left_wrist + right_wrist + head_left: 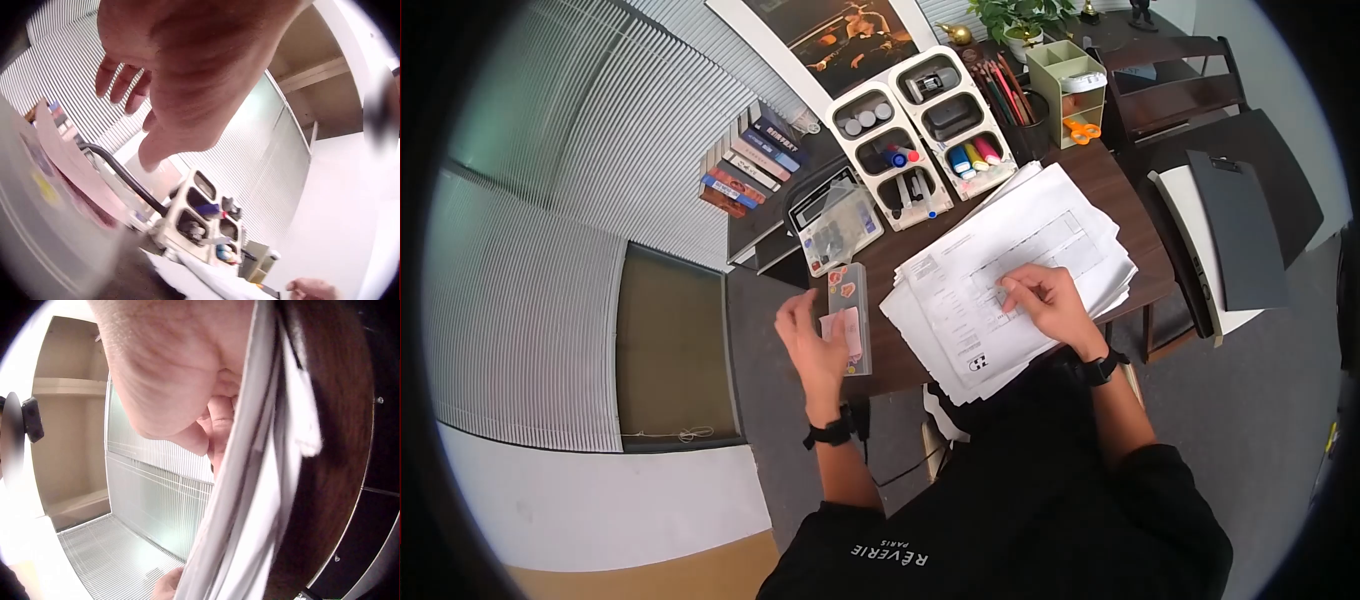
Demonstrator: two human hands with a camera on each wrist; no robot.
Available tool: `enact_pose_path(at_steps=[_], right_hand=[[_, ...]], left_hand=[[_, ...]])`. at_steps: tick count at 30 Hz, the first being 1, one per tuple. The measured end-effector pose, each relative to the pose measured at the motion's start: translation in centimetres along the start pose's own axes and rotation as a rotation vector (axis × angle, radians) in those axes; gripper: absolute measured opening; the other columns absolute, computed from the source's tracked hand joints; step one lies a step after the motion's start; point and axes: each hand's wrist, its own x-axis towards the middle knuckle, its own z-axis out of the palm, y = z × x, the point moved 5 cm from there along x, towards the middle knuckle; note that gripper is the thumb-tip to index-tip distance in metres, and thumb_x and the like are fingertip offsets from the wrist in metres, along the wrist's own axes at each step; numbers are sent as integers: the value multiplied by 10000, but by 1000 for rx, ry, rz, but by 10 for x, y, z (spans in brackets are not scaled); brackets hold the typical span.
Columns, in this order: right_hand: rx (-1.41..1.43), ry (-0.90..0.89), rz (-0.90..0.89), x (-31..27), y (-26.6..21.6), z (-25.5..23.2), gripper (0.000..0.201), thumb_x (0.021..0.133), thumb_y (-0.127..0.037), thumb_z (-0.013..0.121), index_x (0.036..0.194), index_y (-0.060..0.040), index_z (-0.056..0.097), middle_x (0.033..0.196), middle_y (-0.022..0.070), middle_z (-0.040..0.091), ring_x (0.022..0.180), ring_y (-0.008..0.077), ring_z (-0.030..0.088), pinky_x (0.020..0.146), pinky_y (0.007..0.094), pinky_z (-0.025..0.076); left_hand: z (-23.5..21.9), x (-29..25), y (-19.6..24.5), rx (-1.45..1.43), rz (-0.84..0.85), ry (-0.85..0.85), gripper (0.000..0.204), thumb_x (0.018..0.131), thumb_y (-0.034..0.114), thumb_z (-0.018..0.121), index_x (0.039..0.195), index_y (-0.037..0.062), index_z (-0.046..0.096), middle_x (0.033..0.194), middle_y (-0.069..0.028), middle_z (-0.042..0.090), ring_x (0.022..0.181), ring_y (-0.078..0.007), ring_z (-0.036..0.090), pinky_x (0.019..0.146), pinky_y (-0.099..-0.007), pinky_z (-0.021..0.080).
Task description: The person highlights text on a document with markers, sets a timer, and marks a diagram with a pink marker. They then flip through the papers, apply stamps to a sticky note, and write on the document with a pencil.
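Observation:
My left hand (812,352) hovers at the left side of the desk beside a clear plastic case (855,290) with stickers on it. A pink slip of paper (852,335) lies on the case, near my thumb. In the left wrist view, the fingers (125,84) are relaxed and apart, with the case (37,206) below. My right hand (1052,302) rests over a thick stack of printed sheets (960,330), its fingers bent loosely and the thumb close to the index finger. Nothing shows between them in the right wrist view.
Behind the papers stand two cream organizers (905,140) with pens and markers. A calculator (835,220) and a row of books (750,160) are at the left. A pencil cup (1028,130) and a green holder (1060,75) with orange scissors (1082,131) stand at the back right.

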Motion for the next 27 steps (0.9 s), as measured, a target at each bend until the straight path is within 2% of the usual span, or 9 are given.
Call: enact_pose_path(at_steps=[5,9,13,15,17,19,20,22,27], right_hand=[[-7,3,-33,-1,1,3,151,974,-40,616,1008,81,701,796,103,709,732,129,677,690,263,524],[43,37,-38,-1,2,3,148,974,-49,624,1004,73,704,786,102,710,722,128,676,677,261,523],[42,15,-41,0,4,2,154,975,-59,628,996,74,703,779,99,711,711,120,669,671,256,519],[18,17,-51,1,1,0,157,976,-64,629,991,74,703,776,98,712,707,116,667,669,253,518],[4,13,-55,-2,0,3,160,977,-69,630,985,73,704,772,97,713,704,111,664,666,250,516],[-24,48,-83,-3,-4,0,168,979,-76,627,972,70,709,767,96,714,691,116,669,635,256,512],[-28,53,-85,-4,-4,0,168,979,-76,627,972,70,709,767,96,714,691,116,669,635,256,512],[-75,163,-171,-9,-9,-1,161,972,-75,630,966,62,715,759,105,712,684,128,677,608,268,511],[-336,364,-506,-28,-34,-10,97,879,-5,675,951,36,726,763,132,700,675,224,693,637,309,547]], left_hand=[[38,-36,65,-456,53,-340,300,857,86,725,1136,-8,670,1256,-177,613,1163,-387,553,996,-451,448],[58,-52,84,-396,146,-362,350,858,107,730,1178,-15,659,1205,-187,612,1121,-378,563,968,-452,458],[63,-56,84,-304,40,-268,363,864,107,718,1206,8,646,1068,-174,621,1002,-347,586,891,-433,480],[71,-63,86,-344,-47,-398,376,850,121,730,1202,16,649,1003,-158,611,975,-329,578,877,-430,474],[66,-66,91,-300,3,-342,380,832,93,751,1192,24,652,959,-127,606,884,-253,588,803,-377,489],[65,-66,90,-569,-258,-391,448,852,-8,716,1267,-11,549,1033,-150,617,863,-241,649,761,-348,526],[68,-68,94,-573,-253,-391,448,852,-8,716,1267,-11,549,1033,-150,617,863,-241,649,761,-348,526],[70,-76,96,-1103,-443,-171,518,877,-92,673,1331,-29,432,1018,-137,629,883,-177,680,721,-275,545],[60,-77,109,-1112,-396,-35,485,908,-100,647,1329,-65,407,1065,-192,681,953,-200,697,791,-283,562]])
